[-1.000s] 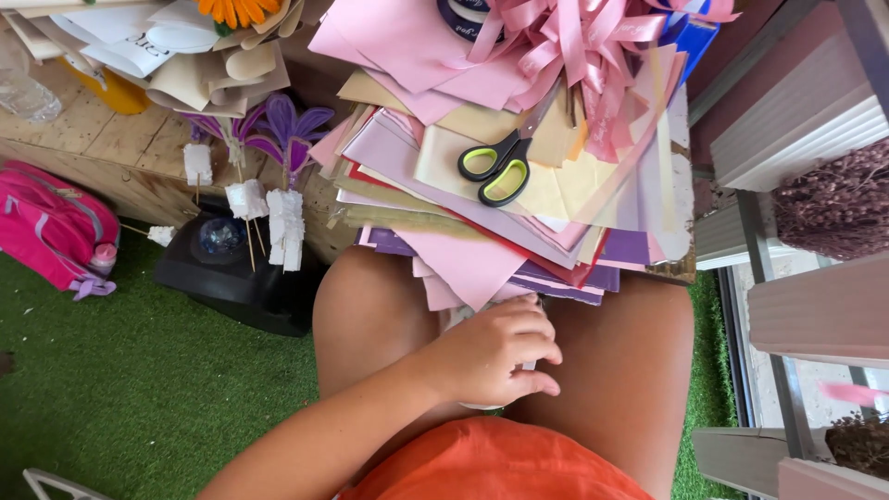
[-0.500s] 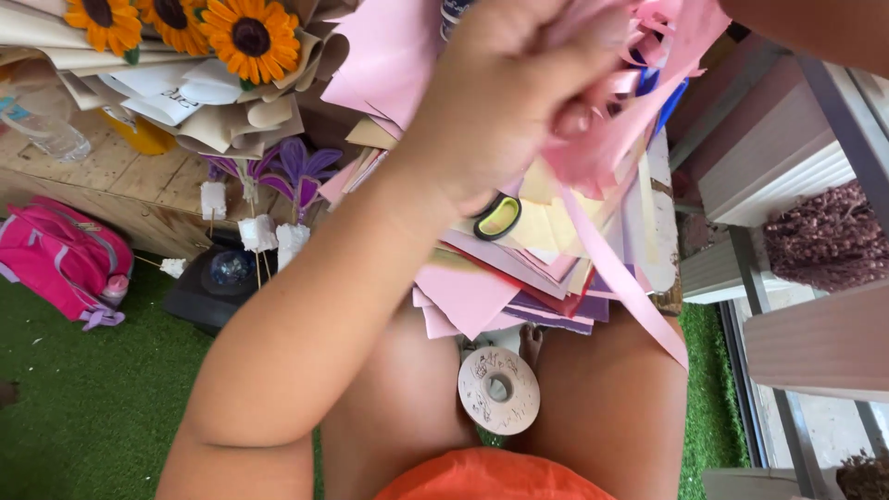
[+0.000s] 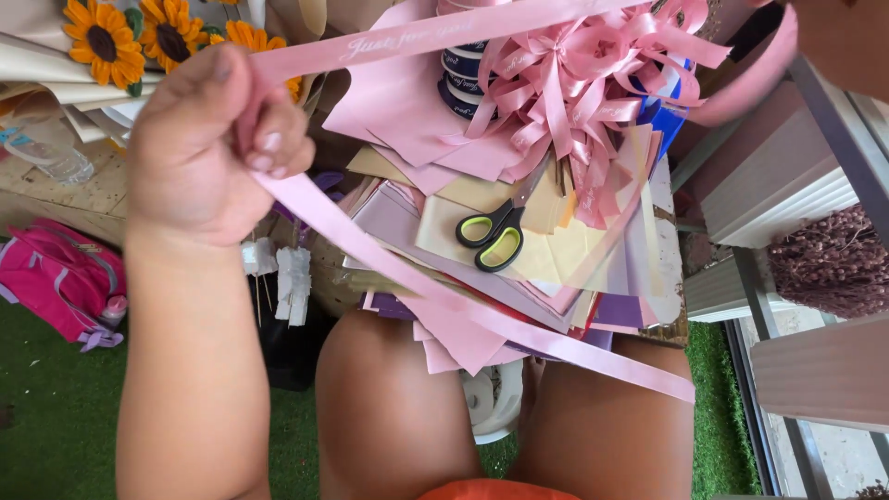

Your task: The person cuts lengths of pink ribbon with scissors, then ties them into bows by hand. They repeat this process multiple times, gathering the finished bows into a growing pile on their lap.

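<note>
Head view: a pink ribbon (image 3: 435,287) is pinched in the closed grip of the left hand (image 3: 208,148), held above the table (image 3: 37,199). From that grip one length is stretched up and right across the frame, while another is trailed down over the stacked coloured paper (image 3: 556,268) to the right knee. The right hand (image 3: 847,42) is cut off at the upper corner, so its grip cannot be made out. Green-handled scissors (image 3: 491,236) are laid on the paper, below a cluster of pink bows (image 3: 579,83). A white ribbon spool (image 3: 491,398) is half hidden between the thighs.
</note>
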